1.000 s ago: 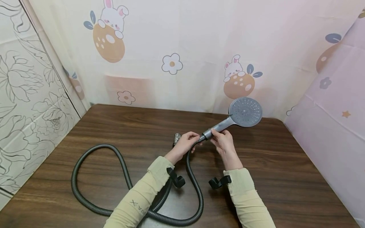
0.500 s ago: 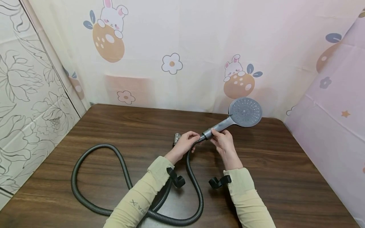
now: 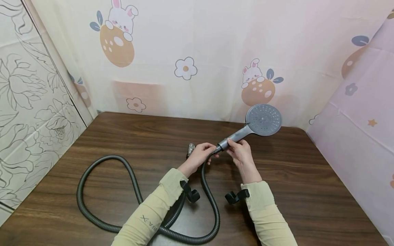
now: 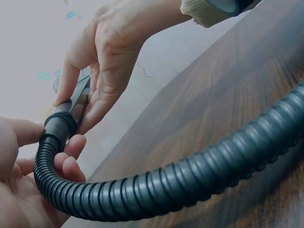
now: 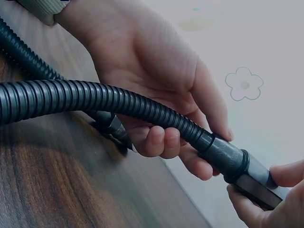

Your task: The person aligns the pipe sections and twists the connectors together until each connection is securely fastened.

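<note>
A grey handheld shower head (image 3: 264,119) is tilted up to the right, its round nozzle face showing. My right hand (image 3: 243,159) pinches the lower end of its handle (image 3: 237,136) between thumb and fingers. At the handle's base sits the dark end fitting (image 5: 223,156) of a black ribbed shower hose (image 3: 212,201). My left hand (image 3: 198,158) holds this fitting, thumb on one side and fingers curled on the other, as both wrist views show. The two hands are close together, on either side of the joint.
The hose loops widely over the brown wooden table (image 3: 295,191), crossing itself under the left sleeve (image 3: 154,208). Its other end, a metallic connector (image 3: 191,149), lies behind the left hand. A patterned curtain (image 3: 209,41) hangs behind the table.
The shower head has shifted very slightly up and to the left. Both hands keep their hold at the joint, and the hose loops lie almost as before.
</note>
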`<state>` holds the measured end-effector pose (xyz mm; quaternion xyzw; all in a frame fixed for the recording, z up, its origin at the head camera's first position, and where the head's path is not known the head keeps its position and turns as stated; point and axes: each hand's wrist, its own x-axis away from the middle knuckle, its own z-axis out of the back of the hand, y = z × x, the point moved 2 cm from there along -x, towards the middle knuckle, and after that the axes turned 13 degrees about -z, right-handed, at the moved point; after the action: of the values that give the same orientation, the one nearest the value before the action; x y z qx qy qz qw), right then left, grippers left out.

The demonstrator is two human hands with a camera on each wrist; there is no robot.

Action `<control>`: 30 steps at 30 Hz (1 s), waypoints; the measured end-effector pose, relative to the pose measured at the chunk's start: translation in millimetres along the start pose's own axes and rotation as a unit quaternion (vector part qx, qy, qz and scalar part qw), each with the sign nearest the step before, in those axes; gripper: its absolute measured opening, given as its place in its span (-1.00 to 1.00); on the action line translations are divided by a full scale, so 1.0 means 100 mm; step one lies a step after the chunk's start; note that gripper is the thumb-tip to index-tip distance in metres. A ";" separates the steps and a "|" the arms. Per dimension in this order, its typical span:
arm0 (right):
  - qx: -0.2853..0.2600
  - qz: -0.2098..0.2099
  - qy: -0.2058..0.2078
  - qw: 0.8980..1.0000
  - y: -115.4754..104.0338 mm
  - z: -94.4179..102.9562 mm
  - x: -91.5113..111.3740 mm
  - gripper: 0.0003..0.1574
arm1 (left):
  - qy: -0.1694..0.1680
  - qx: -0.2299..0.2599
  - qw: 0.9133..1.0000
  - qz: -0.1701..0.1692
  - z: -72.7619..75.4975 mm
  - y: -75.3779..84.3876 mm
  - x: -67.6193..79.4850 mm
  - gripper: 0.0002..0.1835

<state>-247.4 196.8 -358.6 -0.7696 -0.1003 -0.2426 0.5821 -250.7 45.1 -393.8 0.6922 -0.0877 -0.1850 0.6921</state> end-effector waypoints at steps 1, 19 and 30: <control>-0.001 0.000 -0.001 1.000 0.00 0.00 0.00 -0.59 | 0.000 0.001 1.000 0.000 0.00 0.00 0.00 -0.71; -0.010 -0.006 -0.006 1.000 0.02 -0.01 -0.01 -0.74 | -0.013 -0.002 1.000 -0.027 0.01 -0.02 0.00 -0.75; 0.004 -0.004 0.005 1.000 0.02 0.00 -0.02 -0.73 | -0.026 -0.033 0.998 -0.040 0.02 0.20 0.07 -0.74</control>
<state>-248.4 196.5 -360.9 -0.7657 -0.1010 -0.2488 0.5845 -241.9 40.4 -375.1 0.6665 -0.0718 -0.2330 0.7045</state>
